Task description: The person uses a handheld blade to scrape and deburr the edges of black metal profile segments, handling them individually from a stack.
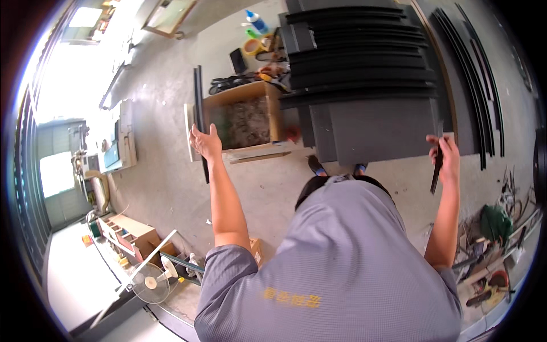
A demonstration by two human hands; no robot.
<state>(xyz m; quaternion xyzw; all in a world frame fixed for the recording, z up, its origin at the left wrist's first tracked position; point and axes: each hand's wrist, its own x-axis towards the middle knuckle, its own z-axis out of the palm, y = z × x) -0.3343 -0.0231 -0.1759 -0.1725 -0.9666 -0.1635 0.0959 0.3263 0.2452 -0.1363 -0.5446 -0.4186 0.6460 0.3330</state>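
On the left, my left hand (206,142) is closed around a long black strip (199,102), which stretches past the hand at both ends. The strip lies along the left side of an open cardboard box (274,117). Far to the right, my right hand (449,157) grips a black-handled knife (437,171) with a thin blade pointing away from me. It is just off the right front corner of a stack of dark grey panels (382,131). Several black strips (359,77) lie across those panels.
Behind the box are a blue-and-white bottle (256,21), yellow tape (251,47), a black phone (237,60) and tangled tools. More long black strips (476,85) lie at the far right. A fan (152,282) stands at lower left, and clutter (496,225) covers the lower right.
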